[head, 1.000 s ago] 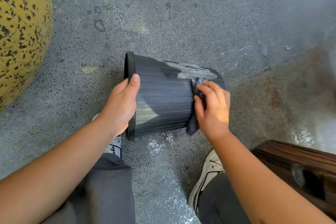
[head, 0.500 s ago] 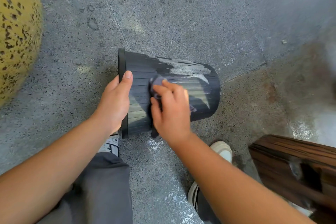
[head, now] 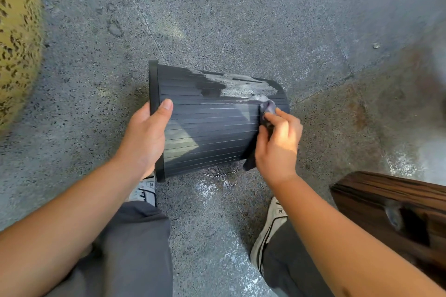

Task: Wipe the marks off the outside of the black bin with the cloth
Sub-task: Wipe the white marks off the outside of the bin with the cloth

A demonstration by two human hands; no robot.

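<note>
A black ribbed bin (head: 212,128) lies on its side over the floor, rim to the left, base to the right. A pale grey smear (head: 241,84) covers its upper side near the base. My left hand (head: 144,137) grips the rim, thumb lying across the ribbed wall. My right hand (head: 277,144) holds a dark grey cloth (head: 268,108) bunched in its fingers and presses it against the wall near the base, just under the smear. The cloth's tail hangs below the hand.
The ground is speckled grey concrete (head: 241,19) with whitish stains. A yellow speckled rounded object (head: 17,43) stands at the far left. A dark wooden box (head: 391,207) sits at the lower right. My two shoes and grey trouser legs are below the bin.
My right hand with the cloth swept from the base to the bin's middle, then back right to the base end. The left hand kept its hold on the rim.
</note>
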